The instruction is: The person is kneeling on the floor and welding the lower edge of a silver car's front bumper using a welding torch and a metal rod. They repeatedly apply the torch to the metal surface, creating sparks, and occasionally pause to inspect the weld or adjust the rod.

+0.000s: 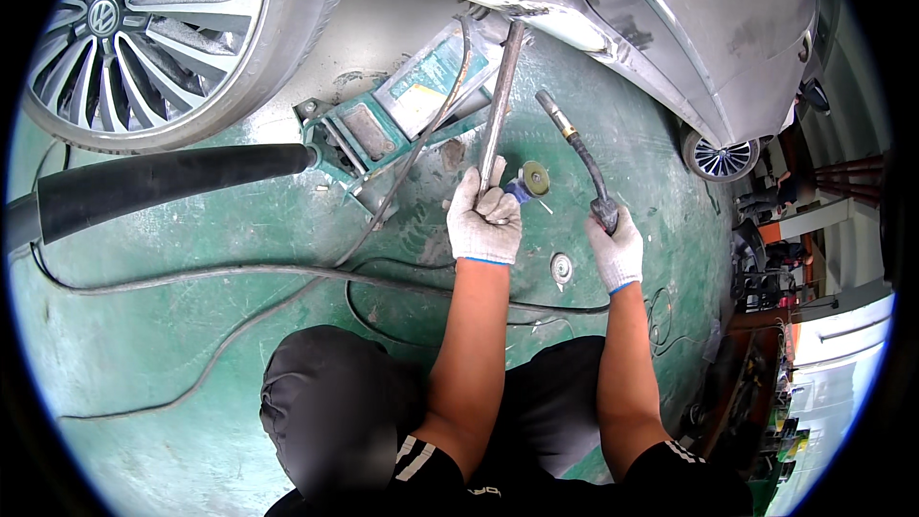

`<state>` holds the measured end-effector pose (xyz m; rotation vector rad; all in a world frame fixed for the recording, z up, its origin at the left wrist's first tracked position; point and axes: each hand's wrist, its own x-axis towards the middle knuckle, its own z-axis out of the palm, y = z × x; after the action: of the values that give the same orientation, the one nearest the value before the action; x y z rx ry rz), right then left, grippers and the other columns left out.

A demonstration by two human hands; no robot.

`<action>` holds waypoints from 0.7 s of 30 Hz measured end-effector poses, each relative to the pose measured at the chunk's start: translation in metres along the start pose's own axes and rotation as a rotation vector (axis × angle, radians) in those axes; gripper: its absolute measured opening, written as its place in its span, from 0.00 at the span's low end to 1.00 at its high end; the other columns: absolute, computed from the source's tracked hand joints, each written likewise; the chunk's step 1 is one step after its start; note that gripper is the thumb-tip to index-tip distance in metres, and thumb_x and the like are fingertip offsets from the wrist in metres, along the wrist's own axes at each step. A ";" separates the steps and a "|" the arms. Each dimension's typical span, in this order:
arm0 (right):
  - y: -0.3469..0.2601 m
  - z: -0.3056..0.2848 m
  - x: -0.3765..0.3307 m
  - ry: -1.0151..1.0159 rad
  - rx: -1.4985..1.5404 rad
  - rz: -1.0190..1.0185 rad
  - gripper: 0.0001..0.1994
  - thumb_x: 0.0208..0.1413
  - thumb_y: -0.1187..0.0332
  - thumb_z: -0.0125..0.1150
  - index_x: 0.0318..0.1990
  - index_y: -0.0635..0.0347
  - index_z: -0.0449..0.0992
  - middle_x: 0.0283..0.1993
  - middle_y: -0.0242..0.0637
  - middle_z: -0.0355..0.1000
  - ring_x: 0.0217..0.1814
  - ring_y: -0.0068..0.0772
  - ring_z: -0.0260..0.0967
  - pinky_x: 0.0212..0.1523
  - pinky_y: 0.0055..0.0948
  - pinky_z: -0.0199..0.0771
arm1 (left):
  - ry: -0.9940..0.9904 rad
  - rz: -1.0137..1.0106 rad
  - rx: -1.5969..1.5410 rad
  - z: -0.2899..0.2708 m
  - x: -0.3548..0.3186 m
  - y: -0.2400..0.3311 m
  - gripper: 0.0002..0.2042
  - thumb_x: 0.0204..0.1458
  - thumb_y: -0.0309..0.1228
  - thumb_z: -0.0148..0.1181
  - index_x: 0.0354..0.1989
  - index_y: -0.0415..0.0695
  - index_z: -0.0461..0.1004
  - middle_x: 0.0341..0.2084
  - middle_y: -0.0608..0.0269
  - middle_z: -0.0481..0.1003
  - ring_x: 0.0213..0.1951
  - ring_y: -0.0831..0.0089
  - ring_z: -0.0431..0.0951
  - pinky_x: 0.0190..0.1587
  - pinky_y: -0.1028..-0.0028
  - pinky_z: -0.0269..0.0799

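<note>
My left hand [485, 217], in a white knit glove, is closed around a long metal pipe [502, 101]. The pipe slants up to the scuffed, bare-metal sill [565, 21] of a silver car, and its far end meets the sill in the picture; whether it is attached there I cannot tell. My right hand [616, 251], gloved too, grips a welding torch [580, 146] by its black handle, its nozzle pointing up and left, apart from the pipe. On the floor just beyond my left hand lies an angle grinder [528, 182], partly hidden by the hand.
A green floor jack [369, 129] with a black-sleeved handle [182, 189] stands at left, near the car's large wheel [144, 38]. Cables [239, 275] cross the green floor. A round disc [562, 269] lies between my forearms. Shelving and benches [751, 373] line the right.
</note>
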<state>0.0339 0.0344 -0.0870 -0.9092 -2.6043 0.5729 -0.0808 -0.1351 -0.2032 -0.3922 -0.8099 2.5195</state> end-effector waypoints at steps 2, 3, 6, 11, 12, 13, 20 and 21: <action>-0.002 0.000 -0.002 0.016 -0.015 -0.017 0.20 0.59 0.62 0.71 0.56 0.60 0.81 0.36 0.37 0.80 0.37 0.29 0.76 0.45 0.31 0.78 | 0.006 -0.013 -0.006 -0.001 0.001 -0.001 0.14 0.71 0.34 0.58 0.56 0.36 0.77 0.46 0.42 0.86 0.17 0.86 0.65 0.22 0.81 0.61; -0.003 0.000 -0.002 0.023 -0.022 -0.027 0.20 0.59 0.62 0.71 0.56 0.60 0.81 0.36 0.38 0.80 0.37 0.29 0.76 0.46 0.31 0.78 | -0.004 -0.012 -0.002 -0.002 0.002 -0.001 0.14 0.71 0.34 0.58 0.56 0.36 0.77 0.46 0.42 0.86 0.17 0.86 0.65 0.22 0.81 0.61; -0.004 0.001 -0.002 0.029 0.002 -0.025 0.20 0.58 0.62 0.72 0.55 0.60 0.81 0.37 0.38 0.80 0.38 0.29 0.77 0.46 0.32 0.78 | -0.020 -0.013 0.003 -0.001 0.002 -0.002 0.14 0.71 0.33 0.58 0.57 0.37 0.77 0.46 0.42 0.86 0.17 0.86 0.65 0.22 0.81 0.61; -0.002 0.003 0.000 0.022 0.032 -0.020 0.19 0.58 0.62 0.72 0.54 0.60 0.81 0.36 0.38 0.80 0.37 0.29 0.77 0.46 0.32 0.78 | -0.010 -0.024 -0.009 0.001 0.001 -0.002 0.14 0.71 0.33 0.58 0.58 0.39 0.77 0.47 0.43 0.86 0.17 0.86 0.65 0.22 0.82 0.61; -0.002 0.003 0.000 0.017 0.034 -0.016 0.19 0.59 0.62 0.72 0.54 0.60 0.81 0.36 0.37 0.80 0.37 0.29 0.77 0.46 0.32 0.78 | -0.019 -0.029 -0.011 0.001 0.002 -0.002 0.14 0.71 0.33 0.58 0.58 0.40 0.77 0.47 0.43 0.86 0.17 0.86 0.65 0.22 0.82 0.61; -0.002 0.003 0.000 0.015 0.030 -0.017 0.19 0.59 0.62 0.72 0.54 0.60 0.81 0.36 0.37 0.80 0.37 0.29 0.76 0.46 0.32 0.78 | -0.028 -0.035 -0.014 0.000 0.002 -0.002 0.14 0.71 0.33 0.58 0.59 0.40 0.76 0.47 0.43 0.86 0.17 0.86 0.65 0.22 0.82 0.61; -0.002 0.004 0.001 0.020 0.000 -0.016 0.19 0.59 0.62 0.71 0.54 0.60 0.81 0.36 0.38 0.79 0.37 0.30 0.76 0.45 0.32 0.77 | -0.007 -0.051 -0.053 0.002 0.003 -0.008 0.16 0.70 0.34 0.59 0.51 0.30 0.80 0.47 0.46 0.86 0.17 0.85 0.59 0.21 0.81 0.56; -0.002 0.004 0.001 0.024 -0.011 -0.016 0.19 0.59 0.62 0.71 0.54 0.59 0.81 0.36 0.38 0.79 0.37 0.29 0.75 0.45 0.32 0.77 | -0.011 -0.052 -0.046 0.002 0.003 -0.008 0.16 0.70 0.34 0.59 0.51 0.30 0.80 0.46 0.46 0.86 0.17 0.85 0.60 0.21 0.81 0.56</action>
<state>0.0308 0.0323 -0.0895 -0.8918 -2.5934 0.5403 -0.0815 -0.1287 -0.1976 -0.3681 -0.8728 2.4606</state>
